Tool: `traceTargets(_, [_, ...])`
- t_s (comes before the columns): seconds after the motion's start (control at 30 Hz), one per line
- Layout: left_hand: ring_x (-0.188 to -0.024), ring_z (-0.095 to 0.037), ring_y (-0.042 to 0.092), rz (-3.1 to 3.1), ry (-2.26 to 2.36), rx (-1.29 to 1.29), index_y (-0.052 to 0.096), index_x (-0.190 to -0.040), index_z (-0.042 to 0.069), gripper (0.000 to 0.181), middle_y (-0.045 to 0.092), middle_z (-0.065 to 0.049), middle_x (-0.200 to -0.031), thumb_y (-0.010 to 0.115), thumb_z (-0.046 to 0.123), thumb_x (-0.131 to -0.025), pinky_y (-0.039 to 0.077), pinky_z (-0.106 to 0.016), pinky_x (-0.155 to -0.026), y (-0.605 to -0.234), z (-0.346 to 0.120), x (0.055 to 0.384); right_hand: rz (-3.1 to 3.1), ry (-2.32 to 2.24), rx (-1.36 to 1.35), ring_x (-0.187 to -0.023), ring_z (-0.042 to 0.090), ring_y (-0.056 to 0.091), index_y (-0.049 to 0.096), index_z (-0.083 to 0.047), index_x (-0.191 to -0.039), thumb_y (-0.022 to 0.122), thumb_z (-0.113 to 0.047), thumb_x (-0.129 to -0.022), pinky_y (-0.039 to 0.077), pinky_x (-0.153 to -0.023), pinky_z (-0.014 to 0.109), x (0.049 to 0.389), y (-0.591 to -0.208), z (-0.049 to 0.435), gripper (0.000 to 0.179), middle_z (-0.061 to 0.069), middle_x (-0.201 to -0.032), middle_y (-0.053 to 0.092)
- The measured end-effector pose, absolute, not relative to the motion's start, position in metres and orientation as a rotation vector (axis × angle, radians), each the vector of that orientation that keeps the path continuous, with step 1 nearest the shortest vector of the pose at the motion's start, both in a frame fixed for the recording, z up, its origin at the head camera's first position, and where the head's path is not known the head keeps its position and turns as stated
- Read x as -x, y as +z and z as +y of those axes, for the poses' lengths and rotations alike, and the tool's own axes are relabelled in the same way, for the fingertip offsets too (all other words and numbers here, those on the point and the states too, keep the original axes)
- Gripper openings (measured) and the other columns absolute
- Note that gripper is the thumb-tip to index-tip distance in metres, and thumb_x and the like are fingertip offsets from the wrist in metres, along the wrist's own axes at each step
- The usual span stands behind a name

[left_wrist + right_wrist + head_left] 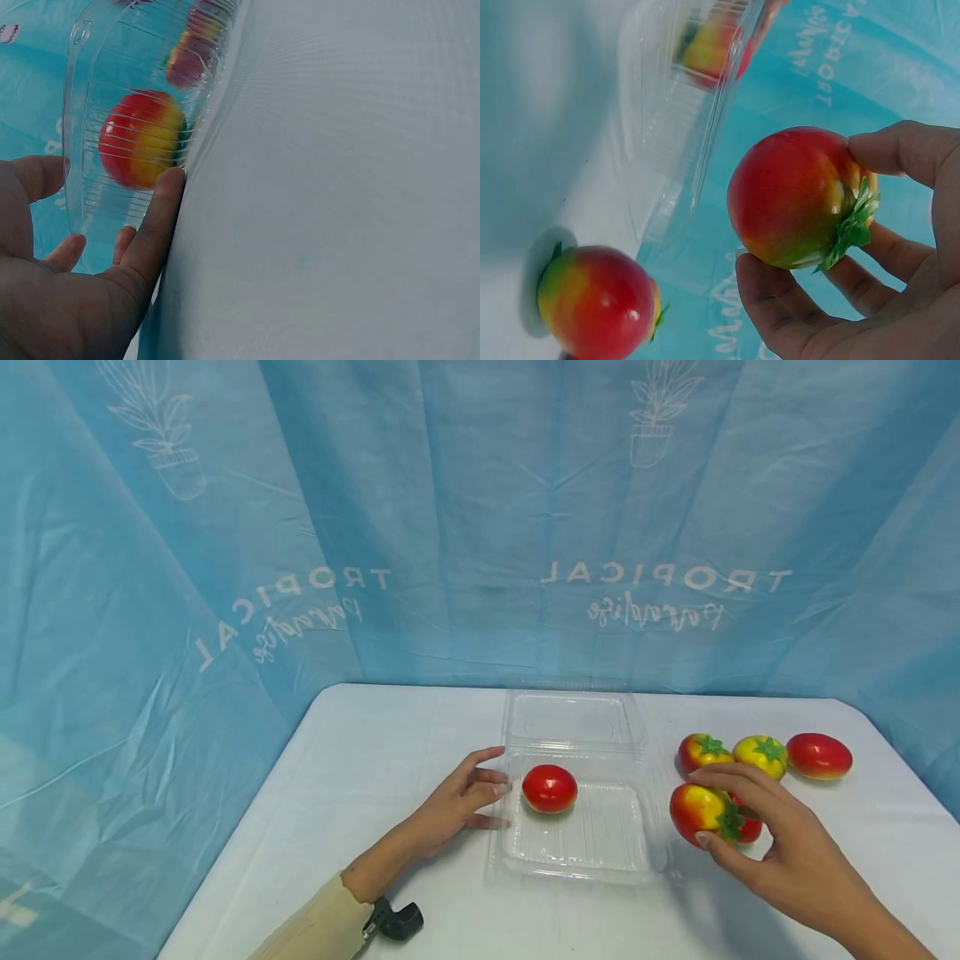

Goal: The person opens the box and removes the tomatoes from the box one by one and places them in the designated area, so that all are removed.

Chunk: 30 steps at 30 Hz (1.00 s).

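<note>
A clear plastic clamshell box (600,831) lies on the table with its lid (573,720) folded back. One red toy tomato (550,789) sits in the left part of its base. My left hand (453,806) rests at the box's left side, fingers spread and fairly straight, fingertips touching the wall. To the right of the box, my right hand (787,847) pinches a red and yellow toy tomato (799,195) with a green leafy top between thumb and fingers. In the head view, that held tomato partly hides another red one (751,828) behind it.
Beyond the right hand sit a red-yellow tomato (701,750), a yellow one (761,753) and a red one (819,756). A white cloth (375,760) covers the table. Blue printed curtains (480,527) hang behind and at the sides.
</note>
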<state>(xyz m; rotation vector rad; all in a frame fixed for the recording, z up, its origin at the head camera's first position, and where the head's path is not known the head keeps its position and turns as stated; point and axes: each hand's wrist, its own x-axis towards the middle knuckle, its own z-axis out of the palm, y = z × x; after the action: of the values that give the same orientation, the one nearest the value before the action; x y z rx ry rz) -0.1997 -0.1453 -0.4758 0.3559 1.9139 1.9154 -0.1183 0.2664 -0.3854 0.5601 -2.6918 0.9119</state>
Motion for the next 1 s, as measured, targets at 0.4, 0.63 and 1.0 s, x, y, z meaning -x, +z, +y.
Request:
traceTargets(0.4, [-0.132,-0.033,0.053,1.909,1.925,-0.349,0.031,-0.166,0.023,0.070,0.047,-0.020,-0.147,0.066,0.022,-0.106,0.064,-0.049,-0.092,-0.475,-0.144,0.199,-2.722,0.818,-0.438,-0.121,0.012,0.049,0.065,-0.029,-0.139,0.102,-0.018,-0.068,0.054,-0.076,0.012,0.119,-0.388,0.284,0.080,0.001,-0.136,0.061])
traceTargets(0.63, [-0.132,-0.032,0.053,1.911,1.925,-0.350,0.030,-0.166,0.022,0.069,0.047,-0.020,-0.147,0.065,0.021,-0.106,0.064,-0.048,-0.092,-0.476,-0.144,0.199,-2.752,0.805,-0.400,-0.121,0.035,0.054,0.065,-0.019,-0.138,0.102,-0.015,-0.067,0.055,-0.072,0.013,0.121,-0.390,0.294,0.080,0.009,-0.136,0.059])
traceTargets(1.0, [-0.133,-0.032,0.053,1.906,1.924,-0.339,0.031,-0.166,0.023,0.070,0.046,-0.021,-0.148,0.066,0.021,-0.106,0.064,-0.048,-0.092,-0.474,-0.144,0.199,-2.775,0.754,-0.322,-0.119,0.044,0.052,0.064,-0.012,-0.137,0.102,-0.011,-0.065,0.065,-0.065,0.033,0.120,-0.391,0.313,0.081,0.019,-0.136,0.057])
